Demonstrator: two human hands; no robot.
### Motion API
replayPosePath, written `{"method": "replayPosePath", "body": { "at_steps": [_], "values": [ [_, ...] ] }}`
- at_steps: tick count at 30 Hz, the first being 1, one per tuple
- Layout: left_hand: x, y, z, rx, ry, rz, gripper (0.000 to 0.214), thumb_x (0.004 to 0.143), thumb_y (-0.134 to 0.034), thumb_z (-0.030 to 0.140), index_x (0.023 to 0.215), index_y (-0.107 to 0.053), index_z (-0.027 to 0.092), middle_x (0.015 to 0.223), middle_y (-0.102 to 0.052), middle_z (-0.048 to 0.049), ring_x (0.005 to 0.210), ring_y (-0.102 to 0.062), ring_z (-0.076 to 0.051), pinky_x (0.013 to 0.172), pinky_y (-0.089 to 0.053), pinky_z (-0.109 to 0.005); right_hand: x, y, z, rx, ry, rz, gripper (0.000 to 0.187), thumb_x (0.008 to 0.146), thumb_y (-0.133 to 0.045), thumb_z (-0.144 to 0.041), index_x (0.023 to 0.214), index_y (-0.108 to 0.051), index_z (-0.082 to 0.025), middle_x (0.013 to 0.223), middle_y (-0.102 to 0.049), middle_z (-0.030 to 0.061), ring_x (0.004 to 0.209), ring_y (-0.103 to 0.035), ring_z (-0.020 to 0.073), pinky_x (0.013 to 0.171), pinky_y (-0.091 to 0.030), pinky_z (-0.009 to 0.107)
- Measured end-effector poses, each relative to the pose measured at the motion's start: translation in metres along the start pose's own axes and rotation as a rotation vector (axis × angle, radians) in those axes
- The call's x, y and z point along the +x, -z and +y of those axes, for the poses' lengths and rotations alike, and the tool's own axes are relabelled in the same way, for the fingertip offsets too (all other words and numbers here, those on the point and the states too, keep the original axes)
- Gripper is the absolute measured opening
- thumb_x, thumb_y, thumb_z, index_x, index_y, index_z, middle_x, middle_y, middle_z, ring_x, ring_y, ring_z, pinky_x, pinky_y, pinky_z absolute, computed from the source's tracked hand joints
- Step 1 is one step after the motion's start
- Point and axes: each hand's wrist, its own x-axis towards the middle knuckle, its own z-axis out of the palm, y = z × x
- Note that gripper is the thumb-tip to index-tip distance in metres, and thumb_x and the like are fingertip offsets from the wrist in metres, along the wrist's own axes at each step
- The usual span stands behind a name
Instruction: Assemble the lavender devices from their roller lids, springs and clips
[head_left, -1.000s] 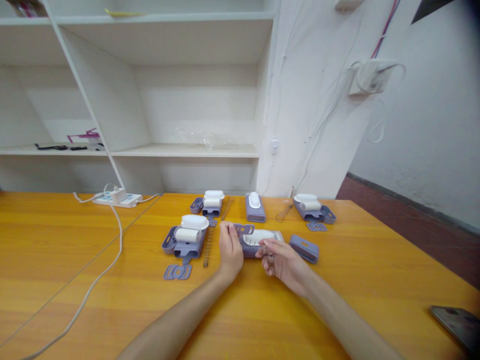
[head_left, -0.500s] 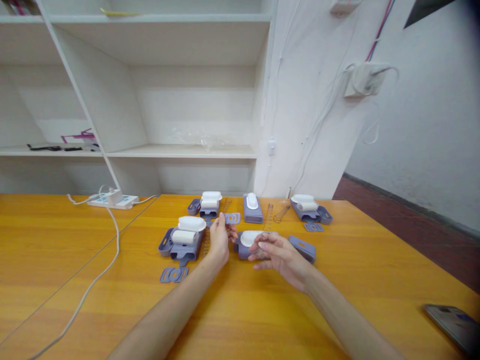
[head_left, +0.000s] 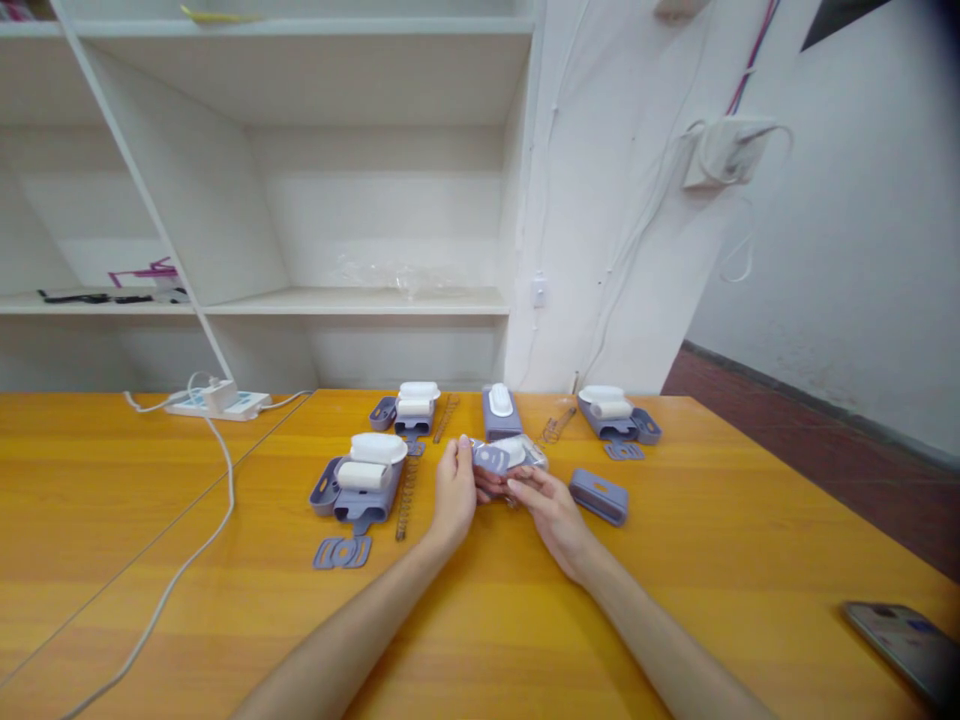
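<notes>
My left hand (head_left: 455, 490) is closed on a flat purple-grey slotted plate (head_left: 491, 459), its thumb upright along the left edge. My right hand (head_left: 551, 510) comes in from the right with bent fingers that meet the left fingers below the plate; what they pinch is hidden. Right behind the plate are a white oval piece (head_left: 517, 449) and part of a purple-grey case, mostly covered, so I cannot tell whether they are held or resting. A loose purple-grey cover (head_left: 599, 496) lies just right of my right hand.
Similar cases with white rollers stand at left (head_left: 369, 478), back left (head_left: 416, 408) and back right (head_left: 611, 410). Another case (head_left: 501, 410) is behind my hands. Coil springs (head_left: 406, 500) and a slotted plate (head_left: 343, 552) lie left. A phone (head_left: 904, 645) and power strip (head_left: 225, 403) flank the table.
My hands have come together, the right moving left and the left slightly right. The slotted plate has shifted right, in front of the white piece. The spring standing behind the hands no longer shows.
</notes>
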Motion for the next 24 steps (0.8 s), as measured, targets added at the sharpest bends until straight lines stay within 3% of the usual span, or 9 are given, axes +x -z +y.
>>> {"method": "replayPosePath", "body": {
  "at_steps": [5, 13, 17, 20, 24],
  "values": [
    [-0.007, 0.001, -0.006, 0.189, -0.261, 0.186, 0.036, 0.084, -0.041, 0.052, 0.071, -0.046, 0.019, 0.064, -0.052, 0.0008, 0.057, -0.05, -0.012, 0.052, -0.04, -0.021, -0.001, 0.001, 0.005, -0.019, 0.006, 0.04, 0.024, 0.069, -0.071, -0.032, 0.086, -0.064, -0.017, 0.091, -0.066, 0.0042, 0.09, -0.058, 0.0193, 0.085, -0.04, 0.031],
    [-0.01, 0.008, -0.017, 0.437, -0.303, 0.199, 0.032, 0.09, -0.034, 0.044, 0.073, -0.045, 0.019, 0.067, -0.049, 0.002, 0.063, -0.047, -0.012, 0.061, -0.037, -0.022, 0.002, 0.006, 0.02, -0.068, 0.065, 0.149, 0.023, 0.074, -0.066, -0.037, 0.088, -0.062, -0.019, 0.08, -0.062, 0.0007, 0.07, -0.058, 0.0136, 0.059, -0.045, 0.024],
    [-0.008, 0.008, -0.02, 0.295, -0.242, 0.129, 0.031, 0.088, -0.037, 0.046, 0.075, -0.043, 0.019, 0.069, -0.051, 0.002, 0.062, -0.052, -0.012, 0.056, -0.04, -0.022, 0.001, 0.006, 0.021, -0.112, 0.054, 0.203, 0.033, 0.073, -0.065, -0.04, 0.096, -0.059, -0.018, 0.066, -0.059, -0.0014, 0.051, -0.052, 0.01, 0.042, -0.039, 0.02],
    [-0.008, 0.007, -0.021, 0.121, -0.129, 0.003, 0.03, 0.085, -0.04, 0.049, 0.081, -0.041, 0.02, 0.068, -0.054, 0.0026, 0.051, -0.055, -0.011, 0.048, -0.043, -0.022, 0.001, 0.006, 0.02, -0.053, 0.052, 0.281, 0.037, 0.07, -0.068, -0.041, 0.097, -0.057, -0.017, 0.07, -0.061, -0.0001, 0.054, -0.056, 0.0113, 0.043, -0.042, 0.02],
    [-0.008, 0.004, -0.023, 0.0, -0.081, -0.084, 0.031, 0.081, -0.049, 0.049, 0.084, -0.038, 0.02, 0.062, -0.055, 0.0047, 0.042, -0.055, -0.01, 0.043, -0.043, -0.02, 0.002, 0.013, 0.018, 0.086, 0.046, 0.406, 0.041, 0.068, -0.071, -0.038, 0.099, -0.052, -0.02, 0.074, -0.064, 0.0004, 0.057, -0.06, 0.0129, 0.049, -0.047, 0.022]
  ]
}}
